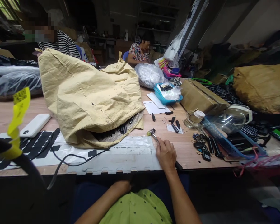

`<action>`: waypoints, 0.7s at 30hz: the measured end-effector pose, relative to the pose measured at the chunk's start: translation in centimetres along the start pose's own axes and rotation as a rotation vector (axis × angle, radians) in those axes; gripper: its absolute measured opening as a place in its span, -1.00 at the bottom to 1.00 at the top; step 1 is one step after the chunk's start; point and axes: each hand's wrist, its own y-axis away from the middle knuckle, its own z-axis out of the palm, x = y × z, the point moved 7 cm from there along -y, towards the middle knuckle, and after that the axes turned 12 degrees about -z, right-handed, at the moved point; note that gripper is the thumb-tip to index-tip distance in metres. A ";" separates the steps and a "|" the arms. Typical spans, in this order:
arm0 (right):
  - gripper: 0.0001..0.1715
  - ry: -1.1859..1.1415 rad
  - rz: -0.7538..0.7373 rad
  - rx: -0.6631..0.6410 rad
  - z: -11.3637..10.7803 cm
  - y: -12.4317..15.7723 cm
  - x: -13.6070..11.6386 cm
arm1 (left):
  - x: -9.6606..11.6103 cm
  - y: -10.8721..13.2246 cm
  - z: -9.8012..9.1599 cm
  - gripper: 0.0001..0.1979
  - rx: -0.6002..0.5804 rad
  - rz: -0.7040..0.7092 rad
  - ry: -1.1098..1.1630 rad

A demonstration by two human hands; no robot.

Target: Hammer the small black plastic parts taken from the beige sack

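Note:
A small hammer [155, 136] with a yellowish head lies across the right edge of a pale flat board [130, 160], and my right hand [166, 154] is closed around its handle. The dark end of the handle sticks out past the palm. Below the table edge, close to my lap, rests my left hand [122, 187]; its fingers are hidden in the dark. Behind the board, a large cream cloth sack [95, 93] lies with its mouth toward me, and several black pieces [123, 129] show inside.
To the right are small black parts [175, 124], keys [205, 152], a blue basket [214, 130], a clear jug [235, 115] and a cardboard box [200, 96]. A white power bank [35, 124] and black cable [67, 157] lie left. Two people sit across the table.

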 end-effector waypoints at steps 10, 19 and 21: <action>-0.61 -0.012 0.006 -0.006 0.2 0.0 0.1 | 9.0 3.5 -14.5 -0.74 0.321 0.247 0.133; -0.60 -0.064 0.013 -0.011 0.6 0.0 0.3 | 5.6 -1.4 -22.3 -0.73 0.822 -0.363 -0.131; -0.60 -0.072 0.019 -0.027 0.6 -0.1 0.3 | 5.6 -1.5 -22.0 -0.73 0.808 -0.365 -0.126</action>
